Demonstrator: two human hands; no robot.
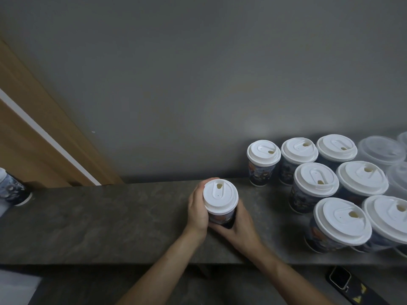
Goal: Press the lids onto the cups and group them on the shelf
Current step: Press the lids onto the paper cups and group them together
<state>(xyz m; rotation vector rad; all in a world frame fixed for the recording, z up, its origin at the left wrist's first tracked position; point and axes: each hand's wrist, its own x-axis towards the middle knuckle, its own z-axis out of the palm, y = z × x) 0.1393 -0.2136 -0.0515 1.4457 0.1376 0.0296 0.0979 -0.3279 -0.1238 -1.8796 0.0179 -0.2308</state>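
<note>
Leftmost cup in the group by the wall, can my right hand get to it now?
Probably, but not yet: the right hand grips the held cup along with the left hand; only bare shelf separates it from that leftmost cup.

The shelf [110,219] is dark grey-brown with a cloudy, stone-like pattern. The cup [221,220] in its middle has a white lid [220,195] and a dark blue side with a printed picture (orange and pale spots, too blurred to read). The cups [302,197] at the right end have the same colours. At the far right corner the plastic lids [381,150] are clear, without colour. The wall [198,84] is plain grey.
</note>
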